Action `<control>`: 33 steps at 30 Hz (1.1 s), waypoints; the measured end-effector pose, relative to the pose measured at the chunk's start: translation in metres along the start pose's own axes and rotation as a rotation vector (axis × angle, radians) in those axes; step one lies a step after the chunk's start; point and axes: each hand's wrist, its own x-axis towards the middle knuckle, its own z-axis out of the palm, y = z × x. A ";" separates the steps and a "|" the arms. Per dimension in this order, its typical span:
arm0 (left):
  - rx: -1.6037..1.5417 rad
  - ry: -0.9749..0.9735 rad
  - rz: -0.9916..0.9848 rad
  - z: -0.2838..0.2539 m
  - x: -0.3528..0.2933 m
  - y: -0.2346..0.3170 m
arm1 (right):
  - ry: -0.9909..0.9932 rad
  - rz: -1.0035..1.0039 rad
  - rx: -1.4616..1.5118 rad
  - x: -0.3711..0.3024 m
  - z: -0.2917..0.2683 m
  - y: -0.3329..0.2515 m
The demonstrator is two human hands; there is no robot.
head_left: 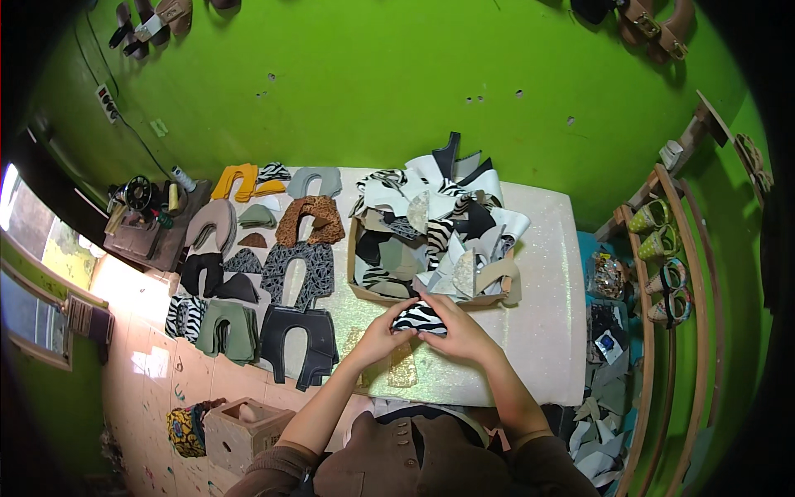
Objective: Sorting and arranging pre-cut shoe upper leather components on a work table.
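Between my hands, in front of the box, is a small zebra-print cut piece [421, 318] with a curved edge; whether it is one layer or a stack I cannot tell. My left hand [381, 337] grips its left end, thumb on the near edge. The other end is held by my right hand [460, 331], with the fingers along the far side. Just beyond stands a cardboard box [381, 291] heaped with black, white, grey and zebra-print scraps. Close to my left wrist lies a glittery gold piece [403, 369] on the pale shiny table covering [542, 331].
Stacks of arch-shaped cut pieces [298, 344] in several colours cover the table's left side. A sewing machine [137, 199] stands farther left. On the right are a wooden rack [704, 331] with sandals [658, 240] and scraps [596, 431] on the floor. A wooden stool [240, 439] sits lower left.
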 end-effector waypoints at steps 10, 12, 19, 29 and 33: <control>-0.194 0.193 -0.019 -0.051 -0.027 0.001 | 0.022 -0.090 0.116 0.039 0.031 -0.029; -0.245 0.222 -0.006 -0.064 -0.033 0.001 | 0.057 -0.176 0.076 0.051 0.048 -0.024; -0.410 0.282 0.008 -0.147 -0.049 -0.017 | 0.009 -0.181 0.008 0.123 0.092 -0.051; 0.024 0.360 0.055 -0.333 -0.013 -0.023 | 0.145 -0.131 -0.103 0.290 0.169 -0.074; 0.445 0.446 0.167 -0.393 0.025 -0.022 | 0.191 -0.029 -0.152 0.358 0.181 -0.080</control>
